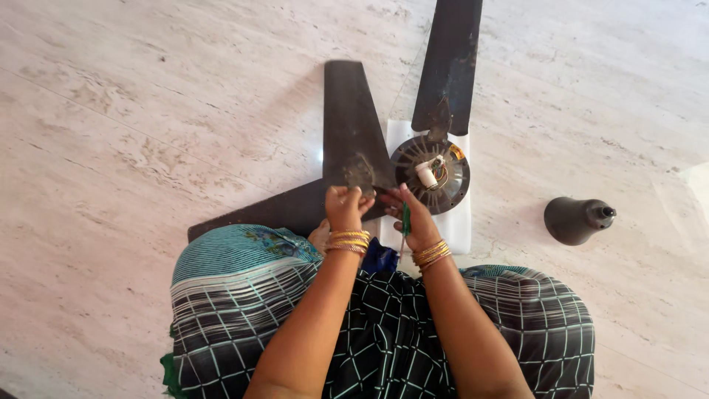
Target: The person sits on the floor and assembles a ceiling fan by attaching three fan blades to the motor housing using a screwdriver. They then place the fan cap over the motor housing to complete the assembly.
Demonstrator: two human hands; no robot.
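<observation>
Looking down at a ceiling fan motor [430, 174] taken apart on the marble floor [148, 111]; sits on a white sheet [461, 229], open side up, with a white cylinder part and coloured wires showing in the middle; using that motor as the landmark from here on.

Left hand [346, 207] just left of the motor, fingers clenched on the root bracket of a dark fan blade [353, 125] that points up and away from the motor; gold bangles on the wrist.

Right hand [415, 218] right at the motor's near edge, fingers wrapped round a green-handled screwdriver [405, 222]; shaft points down toward the lap, tip too small to make out; more gold bangles here too.

Second blade [449, 59] runs up from the motor's top edge to the frame's top; third blade [273, 213] lies down-left of the motor, partly tucked under the knee.

Dark bell-shaped canopy cover [576, 219] lying on its side well to the right of the motor, on bare floor.

Checked black-and-teal skirt [369, 332] filling the space below the motor; knees spread either side of it.
</observation>
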